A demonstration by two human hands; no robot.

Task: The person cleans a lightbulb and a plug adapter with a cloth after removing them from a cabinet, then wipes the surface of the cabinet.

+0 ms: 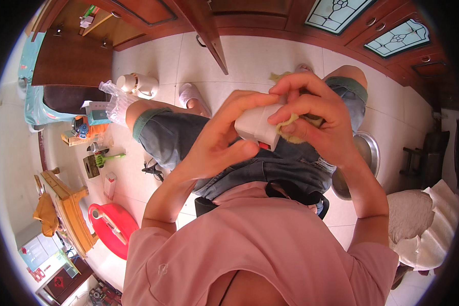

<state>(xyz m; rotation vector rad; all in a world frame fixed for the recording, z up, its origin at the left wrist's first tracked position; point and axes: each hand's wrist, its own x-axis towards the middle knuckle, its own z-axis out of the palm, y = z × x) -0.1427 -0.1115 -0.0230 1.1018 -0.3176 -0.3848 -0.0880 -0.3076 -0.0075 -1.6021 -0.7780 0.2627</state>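
Above my lap, my left hand grips a small white plastic device between thumb and fingers. The device has rounded edges, a seam around it and a red part at its lower end. My right hand holds a yellowish-green cloth against the device's right side, with its fingertips on the casing. Part of the cloth is hidden under the fingers, and another bit shows above the hand. What the device is I cannot tell.
Metal basin on the floor at right; red plastic basin and wooden bench at lower left. White kettle-like jug and clear bubble wrap lie near my left knee. An open cabinet door juts out ahead.
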